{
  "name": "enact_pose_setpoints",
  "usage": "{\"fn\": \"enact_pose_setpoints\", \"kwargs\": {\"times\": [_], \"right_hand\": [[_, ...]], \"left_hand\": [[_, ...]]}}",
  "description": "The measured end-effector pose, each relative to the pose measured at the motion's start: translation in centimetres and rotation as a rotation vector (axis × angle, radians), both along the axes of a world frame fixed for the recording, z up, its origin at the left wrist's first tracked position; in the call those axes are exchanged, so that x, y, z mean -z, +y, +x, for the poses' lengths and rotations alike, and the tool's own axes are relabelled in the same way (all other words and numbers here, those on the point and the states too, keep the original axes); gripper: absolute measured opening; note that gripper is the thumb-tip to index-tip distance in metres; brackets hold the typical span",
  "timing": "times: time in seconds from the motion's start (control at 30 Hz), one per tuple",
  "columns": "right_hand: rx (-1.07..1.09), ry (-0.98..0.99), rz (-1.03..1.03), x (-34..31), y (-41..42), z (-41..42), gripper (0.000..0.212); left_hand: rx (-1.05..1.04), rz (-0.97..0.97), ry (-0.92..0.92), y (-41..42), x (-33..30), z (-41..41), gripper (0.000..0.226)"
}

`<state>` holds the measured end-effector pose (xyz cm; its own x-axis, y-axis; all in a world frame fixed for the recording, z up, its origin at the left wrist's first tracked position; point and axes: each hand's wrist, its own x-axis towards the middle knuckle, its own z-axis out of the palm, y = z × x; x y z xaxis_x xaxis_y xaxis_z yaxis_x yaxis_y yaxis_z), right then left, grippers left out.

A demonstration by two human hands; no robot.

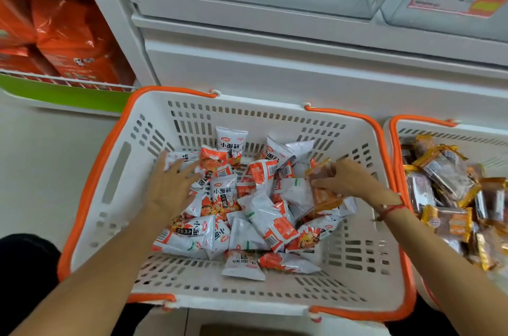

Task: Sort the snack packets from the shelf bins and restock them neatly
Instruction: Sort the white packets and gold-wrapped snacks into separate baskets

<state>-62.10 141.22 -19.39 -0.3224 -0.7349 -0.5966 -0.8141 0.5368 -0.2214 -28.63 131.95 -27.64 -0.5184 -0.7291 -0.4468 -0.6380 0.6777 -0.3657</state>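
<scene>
Packet [323,184] pinched in right hand [347,181].

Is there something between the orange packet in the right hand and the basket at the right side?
Only the two basket rims. The right hand holds the orange packet over the white packets; the right basket lies just beyond, open on top.

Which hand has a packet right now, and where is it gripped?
The right hand pinches an orange-edged clear packet at its upper edge; the left hand lies flat on white packets.
</scene>
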Motion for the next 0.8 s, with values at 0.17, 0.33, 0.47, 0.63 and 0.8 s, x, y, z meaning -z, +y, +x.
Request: {"fn": "enact_pose_setpoints", "kwargs": {"times": [0.17, 0.33, 0.47, 0.63, 0.8], "right_hand": [[-0.023, -0.085, 0.287, -1.7, 1.6, 0.9, 0.029], [0.125, -0.312, -0.017, 3.4, 2.1, 5.5, 0.021], [0.257, -0.752, -0.223, 5.1, 0.2, 12.2, 0.022], [-0.06, -0.86, -0.123, 0.8, -0.2, 12.1, 0.018], [-0.235, -0.591, -0.188, -5.1, 2.5, 4.7, 0.008]], "left_hand": [[-0.258, 0.035, 0.066, -0.5, -1.5, 0.2, 0.054], [-0.362, 0.066, 0.466, -0.4, -2.6, 1.1, 0.053], [-0.426, 0.056, 0.838, 0.3, -4.2, 0.9, 0.049], [-0.425, -0.066, 1.025, -1.6, -7.7, -0.2, 0.035], [-0.33, 0.071, 0.995, -2.1, -8.3, -5.8, 0.035]]}}
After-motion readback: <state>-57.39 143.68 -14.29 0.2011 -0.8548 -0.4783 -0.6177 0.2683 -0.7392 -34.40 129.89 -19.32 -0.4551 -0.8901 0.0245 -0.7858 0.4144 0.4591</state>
